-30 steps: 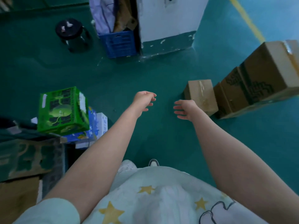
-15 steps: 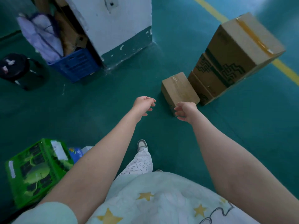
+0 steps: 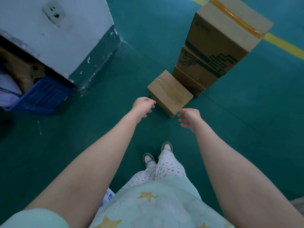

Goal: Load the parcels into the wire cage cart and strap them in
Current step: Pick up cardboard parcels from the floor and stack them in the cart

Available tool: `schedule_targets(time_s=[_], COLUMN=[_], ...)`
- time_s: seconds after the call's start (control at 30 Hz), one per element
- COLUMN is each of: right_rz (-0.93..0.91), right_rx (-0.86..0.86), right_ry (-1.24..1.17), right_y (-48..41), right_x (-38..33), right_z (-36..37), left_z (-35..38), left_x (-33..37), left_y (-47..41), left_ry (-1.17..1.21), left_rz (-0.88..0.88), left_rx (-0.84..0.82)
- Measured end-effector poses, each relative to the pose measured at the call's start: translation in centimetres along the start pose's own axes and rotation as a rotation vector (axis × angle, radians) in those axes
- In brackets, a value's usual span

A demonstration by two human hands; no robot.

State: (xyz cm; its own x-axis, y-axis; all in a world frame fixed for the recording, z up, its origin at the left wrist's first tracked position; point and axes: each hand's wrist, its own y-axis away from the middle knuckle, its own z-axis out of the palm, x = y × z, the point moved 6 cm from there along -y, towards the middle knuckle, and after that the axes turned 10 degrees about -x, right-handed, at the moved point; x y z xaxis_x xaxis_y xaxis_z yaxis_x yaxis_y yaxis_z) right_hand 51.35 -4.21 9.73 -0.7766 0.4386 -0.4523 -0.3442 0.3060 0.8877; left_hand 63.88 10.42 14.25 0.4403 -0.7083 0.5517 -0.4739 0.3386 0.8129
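A small brown taped parcel (image 3: 170, 92) lies on the green floor straight ahead. Behind it rises a stack of larger cardboard boxes (image 3: 215, 46) with dark green patterns, the top one sealed with orange tape. My left hand (image 3: 143, 105) hovers just left of the small parcel's near corner, fingers loosely curled, holding nothing. My right hand (image 3: 189, 117) hovers just right of that corner, fingers spread and relaxed, also holding nothing. Neither hand touches the parcel. The wire cage cart is out of view.
A white pillar (image 3: 54, 35) with a dark green base stands at the upper left. A blue plastic crate (image 3: 41, 96) with cloth and cardboard sits beside it. A yellow floor line (image 3: 283, 45) runs behind the box stack. My shoes (image 3: 158, 153) are below the hands.
The view has swung right and closer to the small parcel. The green box and black container have left the frame. Both hands now flank the parcel's near corner, and the right fingers have spread.
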Motion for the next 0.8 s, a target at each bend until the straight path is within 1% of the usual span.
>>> schedule_targets(time_s=[0.3,0.43,0.63,0.8], right_rz=[0.058,0.099,0.155,0.163], right_rx=[0.049,0.065,0.062,0.068], right_ry=[-0.123,-0.131,-0.141,-0.202], right_y=[-8.1,-12.5,-20.6,-28.9], right_x=[-2.1,-2.3,-2.0,-0.2], right_z=[-2.2,-3.3,-2.8,-1.4], left_z=[0.6,0.8,1.1,1.7], left_x=[5.0,6.3,5.4,2.3], left_y=[-10.7,-16.4,-25.5,-34.7], left_ry=[-0.126,-0.145,-0.154,-0.214], left_rz=[-0.030,-0.048,-0.101,-0.128], left_rx=[-0.032,-0.041,-0.048,-0.074])
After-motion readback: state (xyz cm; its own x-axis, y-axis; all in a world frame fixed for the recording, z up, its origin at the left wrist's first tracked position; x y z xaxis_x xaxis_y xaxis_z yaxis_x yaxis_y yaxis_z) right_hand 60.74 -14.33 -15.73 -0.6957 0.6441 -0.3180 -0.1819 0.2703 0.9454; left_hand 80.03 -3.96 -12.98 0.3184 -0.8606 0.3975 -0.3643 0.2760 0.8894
